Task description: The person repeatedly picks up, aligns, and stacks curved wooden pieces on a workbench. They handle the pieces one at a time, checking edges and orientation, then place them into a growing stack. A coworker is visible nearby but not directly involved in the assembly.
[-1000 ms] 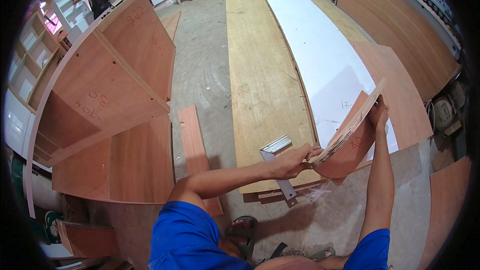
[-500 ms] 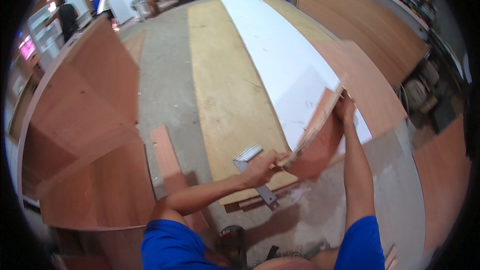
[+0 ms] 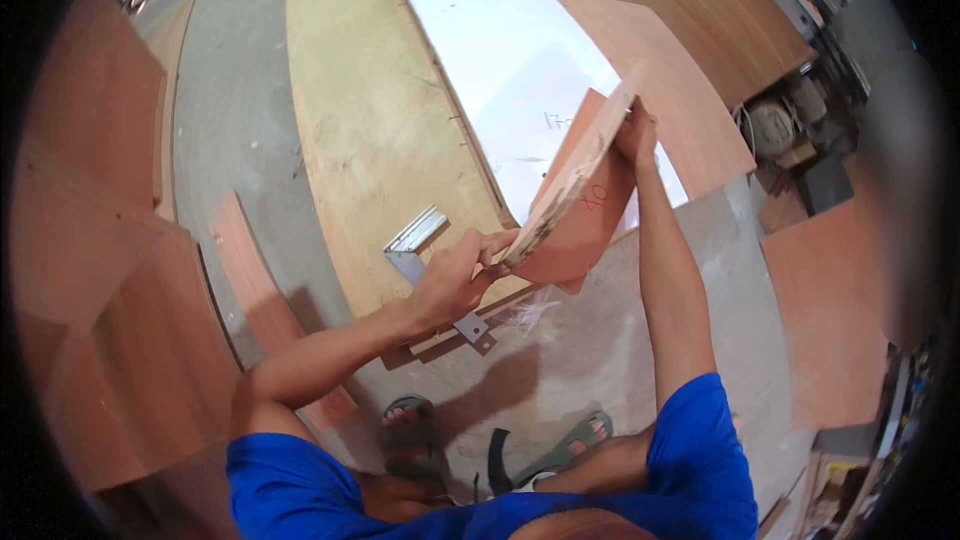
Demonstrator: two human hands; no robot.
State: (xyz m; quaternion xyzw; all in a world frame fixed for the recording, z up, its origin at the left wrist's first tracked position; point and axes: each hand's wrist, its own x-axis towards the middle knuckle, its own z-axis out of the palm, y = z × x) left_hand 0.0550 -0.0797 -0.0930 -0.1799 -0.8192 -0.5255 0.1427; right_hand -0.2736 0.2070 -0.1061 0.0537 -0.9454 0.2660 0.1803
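My left hand (image 3: 458,278) pinches the near lower corner of a reddish plywood panel (image 3: 560,245), thumb below and fingers on top. My right hand (image 3: 638,137) is closed round the panel's far right end. The panel is tilted up on its edge, and its pale, rough long edge faces upward. Behind that edge shows another reddish surface, perhaps a second piece; I cannot tell if they are joined. Red handwriting marks the near face. A metal try square (image 3: 405,258) lies partly under my left hand on a yellowish board (image 3: 370,130), its blade overhanging the near end.
A long white board (image 3: 500,50) lies right of the yellowish one, with a reddish sheet (image 3: 660,90) beyond. A narrow plywood strip (image 3: 250,270) rests on the concrete floor, beside large brown panels (image 3: 130,340) at left. Coiled cable (image 3: 772,128) and clutter sit at right.
My view has tipped downward, so the boards sit higher and further left, and both sandalled feet show. Both hands still grip the plywood panel, whose red-marked face now shows more clearly.
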